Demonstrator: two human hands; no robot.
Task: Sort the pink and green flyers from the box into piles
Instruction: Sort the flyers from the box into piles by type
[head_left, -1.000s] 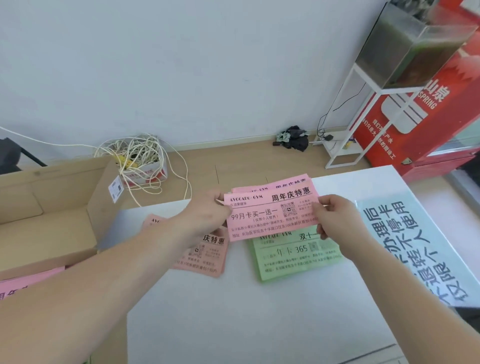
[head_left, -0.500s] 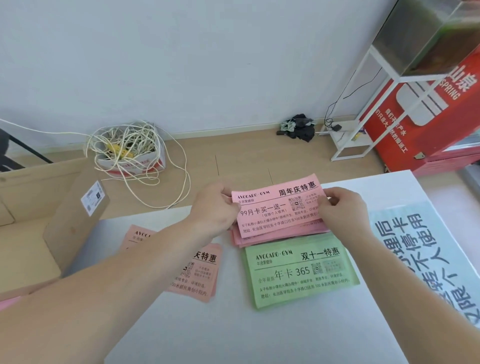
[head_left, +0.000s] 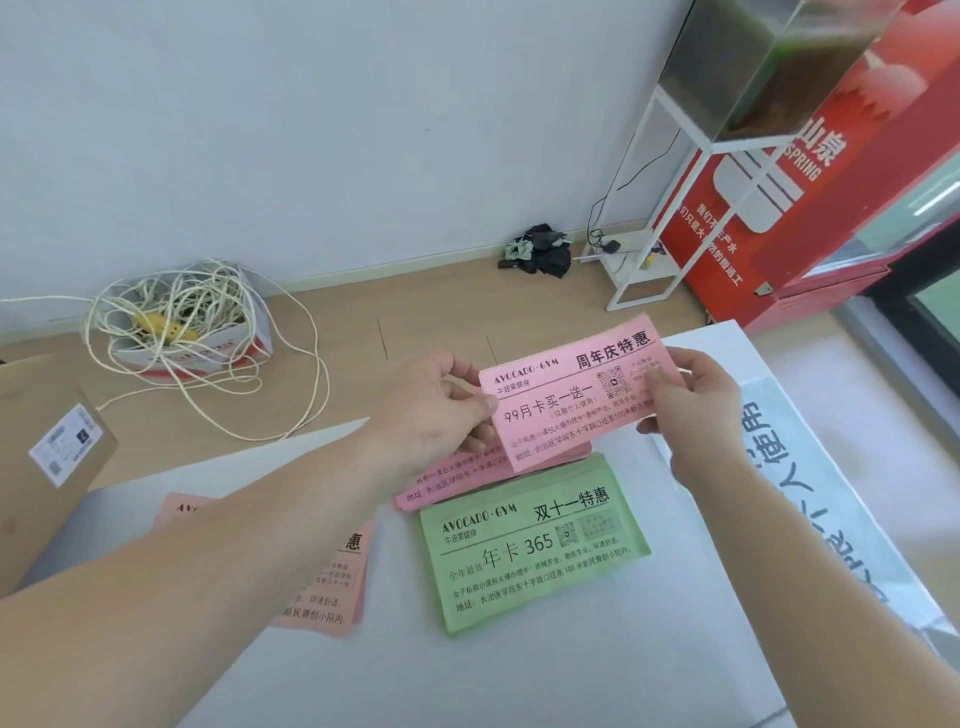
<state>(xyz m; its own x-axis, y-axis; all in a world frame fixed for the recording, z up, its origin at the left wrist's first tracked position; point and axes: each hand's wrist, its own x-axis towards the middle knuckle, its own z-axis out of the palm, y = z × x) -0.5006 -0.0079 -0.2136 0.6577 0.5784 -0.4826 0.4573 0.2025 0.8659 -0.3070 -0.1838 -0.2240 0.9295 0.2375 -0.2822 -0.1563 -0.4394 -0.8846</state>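
Note:
Above the white table (head_left: 519, 686) I hold a pink flyer (head_left: 566, 400) between both hands. My left hand (head_left: 436, 410) pinches its left edge and also holds more pink flyers (head_left: 457, 483) underneath. My right hand (head_left: 696, 395) pinches the top flyer's right edge. A pile of green flyers (head_left: 535, 551) lies on the table just below them. A pile of pink flyers (head_left: 322, 597) lies to the left, partly hidden by my left forearm. The cardboard box (head_left: 47, 467) stands at the table's left end.
A light blue printed sheet (head_left: 789, 493) lies along the table's right side. On the floor behind are a small box of tangled white cord (head_left: 182, 322), a dark cloth bundle (head_left: 540, 249), a white metal stand (head_left: 675, 208) and a red cabinet (head_left: 810, 208).
The top pink flyer has come up and tilted away from the pink stack in my left hand. The view has dropped and closed in on the table, so the green pile shows in full.

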